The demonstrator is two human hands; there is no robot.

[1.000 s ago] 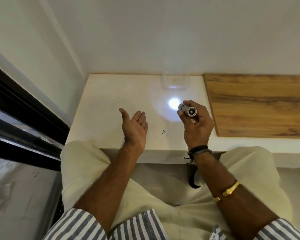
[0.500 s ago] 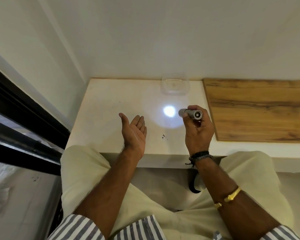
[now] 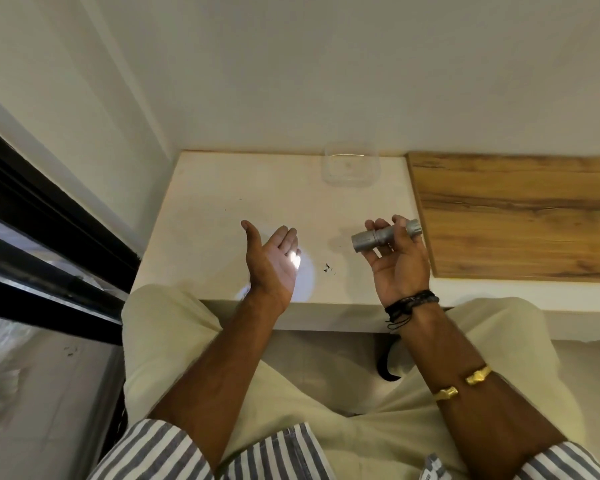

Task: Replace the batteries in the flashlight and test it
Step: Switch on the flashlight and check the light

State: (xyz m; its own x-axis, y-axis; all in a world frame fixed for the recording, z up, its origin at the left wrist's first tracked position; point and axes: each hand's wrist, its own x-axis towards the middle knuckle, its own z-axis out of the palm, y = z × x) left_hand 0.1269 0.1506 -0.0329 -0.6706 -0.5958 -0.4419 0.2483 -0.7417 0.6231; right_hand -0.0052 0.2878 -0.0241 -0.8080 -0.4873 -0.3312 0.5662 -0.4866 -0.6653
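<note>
Silver metal flashlight [image 3: 385, 235], one only, lies across right hand [image 3: 400, 263]; right fingers [image 3: 397, 237] curl loosely round its middle. Long axis nearly level, head end toward left fingers [image 3: 288, 237], tail poking past right fingers toward wooden board [image 3: 520, 216]. Lit: bright spot on left hand [image 3: 274, 261], which is spread flat, palm facing beam, holding nothing. One clear container [image 3: 350, 167] beyond fingers on white desk [image 3: 222, 202]. Two hands above desk.
</note>
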